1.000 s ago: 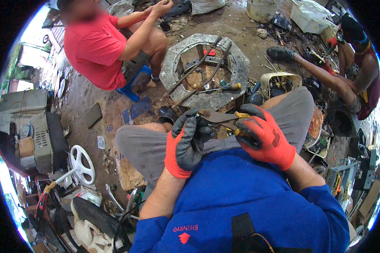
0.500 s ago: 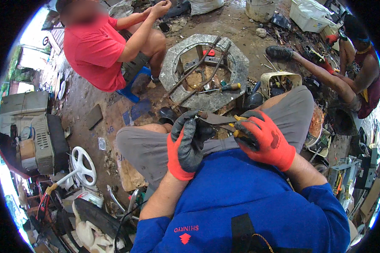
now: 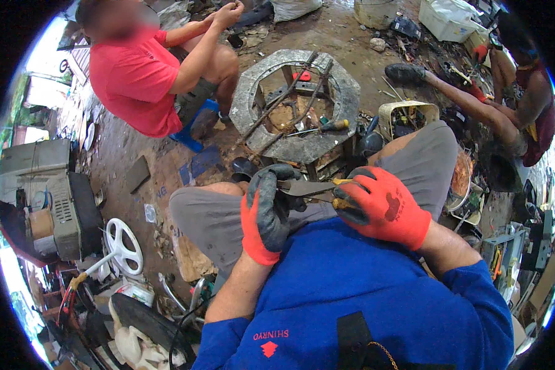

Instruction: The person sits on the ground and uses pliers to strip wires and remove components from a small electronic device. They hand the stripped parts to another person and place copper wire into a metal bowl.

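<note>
Both my hands wear red gloves with dark coated palms and meet above my lap. My right hand [image 3: 376, 198] is closed round the yellow handles of a pair of metal shears [image 3: 308, 187], whose wide blades point left. Those blades reach the fingers of my left hand [image 3: 269, 206], which are closed at the blade tips. What they grip is small and mostly hidden by the glove. Beyond my knees stands an octagonal stone ring [image 3: 253, 83], with rusty rods [image 3: 317, 92] laid across it. A screwdriver [image 3: 334, 125] lies on its near rim.
At left sits a person in a red shirt [image 3: 132, 86] on a blue stool [image 3: 191, 131]; another person [image 3: 530, 111] sits at right, legs stretched out. A cream bin [image 3: 385, 120] stands by my right knee. A white steering wheel [image 3: 123, 246] and a pale dog [image 3: 135, 345] are at lower left.
The shears' blades now sit nearly level, their tips closer to my left hand's fingers. Both hands have shifted slightly. The brownish piece seen earlier at the left fingertips is less visible.
</note>
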Motion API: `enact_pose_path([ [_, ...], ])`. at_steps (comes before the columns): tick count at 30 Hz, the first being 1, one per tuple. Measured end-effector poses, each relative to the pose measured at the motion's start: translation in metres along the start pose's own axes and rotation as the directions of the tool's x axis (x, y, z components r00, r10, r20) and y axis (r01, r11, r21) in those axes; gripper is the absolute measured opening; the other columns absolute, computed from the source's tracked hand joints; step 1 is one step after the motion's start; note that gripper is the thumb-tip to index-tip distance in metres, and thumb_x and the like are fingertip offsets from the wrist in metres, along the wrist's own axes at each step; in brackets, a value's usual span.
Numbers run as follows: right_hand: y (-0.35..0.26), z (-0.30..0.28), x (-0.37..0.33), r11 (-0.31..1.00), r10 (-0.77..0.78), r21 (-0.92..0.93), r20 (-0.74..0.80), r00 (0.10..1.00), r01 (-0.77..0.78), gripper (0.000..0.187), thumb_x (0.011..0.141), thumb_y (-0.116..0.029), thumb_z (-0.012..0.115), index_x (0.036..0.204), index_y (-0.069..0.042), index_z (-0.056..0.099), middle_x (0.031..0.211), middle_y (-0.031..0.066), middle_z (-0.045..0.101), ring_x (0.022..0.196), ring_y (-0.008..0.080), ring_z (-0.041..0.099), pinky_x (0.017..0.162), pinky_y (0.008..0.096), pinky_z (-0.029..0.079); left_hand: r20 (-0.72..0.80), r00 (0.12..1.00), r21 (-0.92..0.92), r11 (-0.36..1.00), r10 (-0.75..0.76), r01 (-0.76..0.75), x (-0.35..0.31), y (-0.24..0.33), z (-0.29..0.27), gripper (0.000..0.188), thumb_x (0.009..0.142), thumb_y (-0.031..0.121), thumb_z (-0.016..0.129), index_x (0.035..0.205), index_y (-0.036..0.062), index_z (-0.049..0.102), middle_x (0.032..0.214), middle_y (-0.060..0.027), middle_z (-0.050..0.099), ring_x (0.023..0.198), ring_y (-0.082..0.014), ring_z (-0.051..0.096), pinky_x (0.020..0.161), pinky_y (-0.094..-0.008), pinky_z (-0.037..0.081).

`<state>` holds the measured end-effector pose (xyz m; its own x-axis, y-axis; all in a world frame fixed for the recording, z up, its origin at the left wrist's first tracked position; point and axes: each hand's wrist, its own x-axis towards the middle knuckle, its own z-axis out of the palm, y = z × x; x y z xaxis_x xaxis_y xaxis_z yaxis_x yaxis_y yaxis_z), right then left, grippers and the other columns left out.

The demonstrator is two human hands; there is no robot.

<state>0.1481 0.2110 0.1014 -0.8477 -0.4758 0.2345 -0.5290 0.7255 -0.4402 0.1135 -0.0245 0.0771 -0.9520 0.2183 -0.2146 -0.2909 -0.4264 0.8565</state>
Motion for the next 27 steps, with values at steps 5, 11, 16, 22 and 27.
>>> enact_pose_path([
  [5,-0.002,-0.003,0.000,1.000,-0.014,-0.001,-0.030,0.999,0.014,0.048,0.072,-0.024,0.077,0.115,-0.008,0.062,0.097,0.0109,0.061,0.097,0.0353,0.059,0.080,0.0447,0.049,0.021,0.994,-0.093,0.989,-0.111,0.112,0.003,0.002,-0.002,0.033,0.105,0.031,0.047,0.121,0.0041,0.056,0.109,-0.0093,0.064,0.082,-0.0139,0.061,0.064,-0.0281,0.052],
  [11,-0.011,-0.016,0.003,0.997,-0.026,-0.071,0.085,0.996,0.032,0.050,0.070,-0.021,0.080,0.116,-0.009,0.063,0.105,0.0120,0.063,0.113,0.0393,0.057,0.091,0.0484,0.050,0.046,0.996,-0.271,0.958,-0.079,0.088,0.002,-0.007,-0.005,0.029,0.103,0.031,0.051,0.120,0.0087,0.057,0.109,-0.0052,0.064,0.084,-0.0139,0.060,0.067,-0.0258,0.048],
  [16,-0.020,-0.015,0.004,0.994,0.003,-0.112,0.043,0.999,0.002,0.047,0.074,-0.021,0.077,0.117,-0.009,0.063,0.106,0.0116,0.063,0.116,0.0400,0.056,0.092,0.0492,0.048,-0.001,0.998,-0.156,0.986,-0.058,0.057,0.002,-0.010,-0.011,0.024,0.102,0.029,0.052,0.118,0.0126,0.060,0.108,-0.0017,0.065,0.090,-0.0136,0.061,0.069,-0.0248,0.048],
  [22,-0.022,-0.016,0.003,0.998,0.027,-0.052,0.091,0.996,-0.023,0.048,0.079,-0.025,0.069,0.124,-0.011,0.060,0.107,0.0159,0.064,0.113,0.0448,0.057,0.095,0.0533,0.046,-0.049,0.979,-0.368,0.915,-0.195,0.164,0.003,-0.004,-0.006,0.021,0.104,0.027,0.049,0.113,0.0125,0.061,0.099,-0.0020,0.065,0.075,-0.0115,0.058,0.063,-0.0278,0.048],
  [27,-0.029,-0.015,0.002,0.998,0.035,-0.053,0.057,0.998,-0.032,0.050,0.080,-0.027,0.069,0.126,-0.010,0.059,0.110,0.0184,0.063,0.115,0.0460,0.055,0.098,0.0568,0.043,-0.025,0.984,-0.470,0.870,-0.178,0.146,0.007,-0.008,-0.013,0.025,0.104,0.027,0.045,0.113,0.0106,0.062,0.104,-0.0058,0.068,0.079,-0.0157,0.064,0.064,-0.0294,0.051],
])
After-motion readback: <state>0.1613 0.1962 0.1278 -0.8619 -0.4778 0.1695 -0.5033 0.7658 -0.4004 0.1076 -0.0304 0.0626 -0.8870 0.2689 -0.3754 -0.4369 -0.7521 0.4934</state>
